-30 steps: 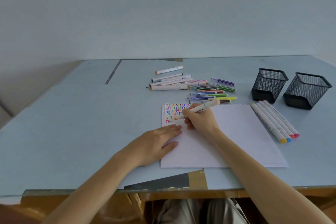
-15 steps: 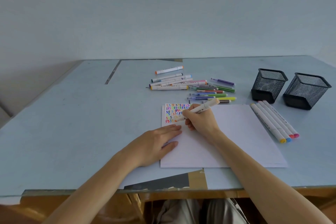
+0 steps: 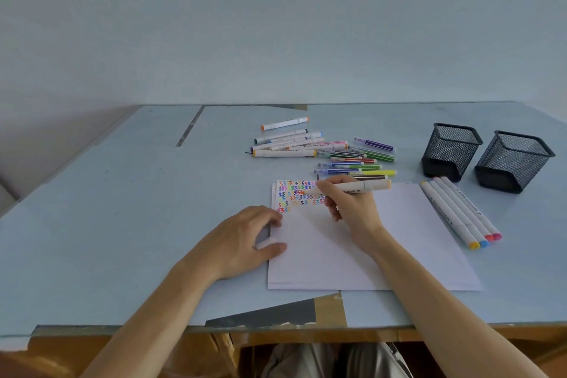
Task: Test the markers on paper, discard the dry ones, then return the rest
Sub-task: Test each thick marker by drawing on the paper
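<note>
I see my right hand (image 3: 352, 209) has lifted the gripped marker (image 3: 349, 188) off the paper (image 3: 399, 239) while my left hand (image 3: 245, 242), formerly flat, now holds its cap (image 3: 266, 244), so recapping looks next.

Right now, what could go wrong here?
1. The left hand pinches a small white piece, likely the marker's cap, at the edge of the paper; that hold looks light, so the sheet may slip while the right hand scribbles with the marker.
2. Test marks crowd one corner; a faint stroke could be misread.
</note>
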